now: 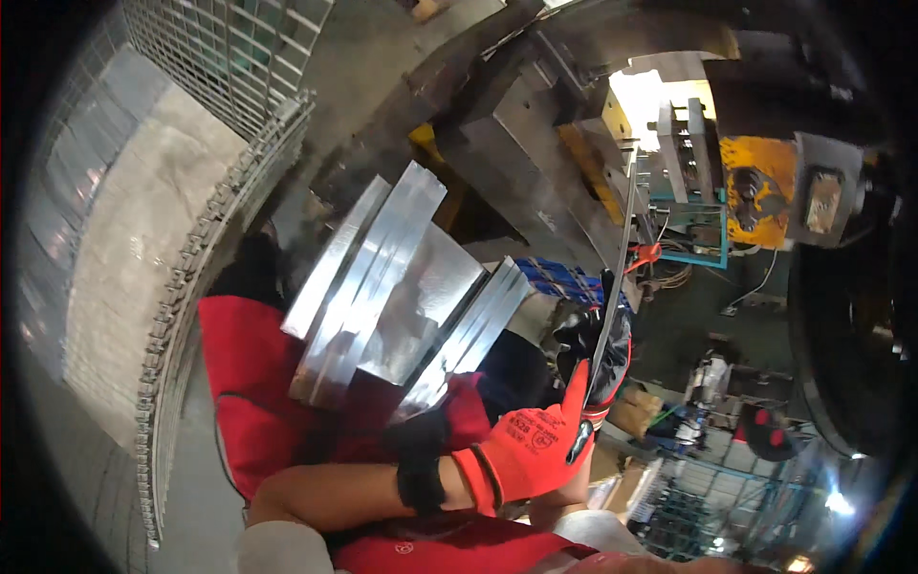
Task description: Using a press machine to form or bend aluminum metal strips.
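A thin grey metal sheet [617, 244], seen nearly edge-on, runs up from my hands toward the machine. My left hand [535, 448], in an orange glove with dark-coated fingers, closes on its near end, one finger lying along the sheet. On the sheet's other side is my right hand [595, 346], in a black-coated glove, with its fingers curled against it; part of that hand is hidden. Left of my hands, shiny bent metal panels [382, 287] with folded edges lie stacked at a tilt, above red fabric [253, 383].
A wire mesh cage [225, 57] with a beige sheet [143, 220] stands at left. Ahead are heavy steel machine blocks [535, 163] and a yellow plate [755, 187]. An orange-red handle [643, 256] sits near the metal sheet. Racks and cables fill the right side.
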`<state>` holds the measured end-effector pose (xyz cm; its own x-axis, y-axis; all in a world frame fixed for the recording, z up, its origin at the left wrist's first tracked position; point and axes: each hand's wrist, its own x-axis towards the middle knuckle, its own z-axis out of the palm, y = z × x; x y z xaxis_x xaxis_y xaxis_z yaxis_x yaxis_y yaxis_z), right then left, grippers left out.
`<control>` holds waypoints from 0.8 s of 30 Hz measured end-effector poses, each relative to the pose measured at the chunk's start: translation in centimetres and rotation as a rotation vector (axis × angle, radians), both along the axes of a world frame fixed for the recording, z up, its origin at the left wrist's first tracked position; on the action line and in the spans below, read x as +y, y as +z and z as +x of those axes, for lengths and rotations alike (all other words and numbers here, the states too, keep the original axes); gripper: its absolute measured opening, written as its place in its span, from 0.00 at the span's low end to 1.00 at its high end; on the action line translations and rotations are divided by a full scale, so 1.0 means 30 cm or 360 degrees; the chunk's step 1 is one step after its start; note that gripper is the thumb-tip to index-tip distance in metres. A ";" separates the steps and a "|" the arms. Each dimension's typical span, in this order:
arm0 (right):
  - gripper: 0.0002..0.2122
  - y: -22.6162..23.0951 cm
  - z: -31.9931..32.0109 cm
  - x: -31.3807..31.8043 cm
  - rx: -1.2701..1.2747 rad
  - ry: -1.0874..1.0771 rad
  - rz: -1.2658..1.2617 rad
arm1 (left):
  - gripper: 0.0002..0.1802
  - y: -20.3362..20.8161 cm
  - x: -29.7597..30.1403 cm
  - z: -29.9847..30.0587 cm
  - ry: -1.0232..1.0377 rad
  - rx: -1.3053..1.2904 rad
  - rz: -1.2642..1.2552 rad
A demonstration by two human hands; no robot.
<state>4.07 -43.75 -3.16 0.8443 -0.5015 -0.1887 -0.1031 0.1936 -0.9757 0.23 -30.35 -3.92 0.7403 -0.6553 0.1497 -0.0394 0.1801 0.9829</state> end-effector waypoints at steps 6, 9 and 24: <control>0.08 0.022 0.001 0.021 0.0149 -0.0109 -0.0161 | 0.39 0.049 0.030 0.056 -0.0345 0.0190 -0.0029; 0.08 0.022 0.005 0.033 0.0198 -0.0121 -0.0215 | 0.39 0.039 0.037 0.052 -0.0312 0.0196 -0.0112; 0.10 0.045 0.022 0.048 0.0316 -0.0169 -0.0380 | 0.40 0.006 0.030 0.085 -0.0276 0.0323 -0.0371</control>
<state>4.74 -42.31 -1.82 0.7435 -0.6346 -0.2109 -0.2876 -0.0187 -0.9576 2.79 -29.46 -3.75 0.6508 -0.7397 0.1711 0.2037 0.3873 0.8992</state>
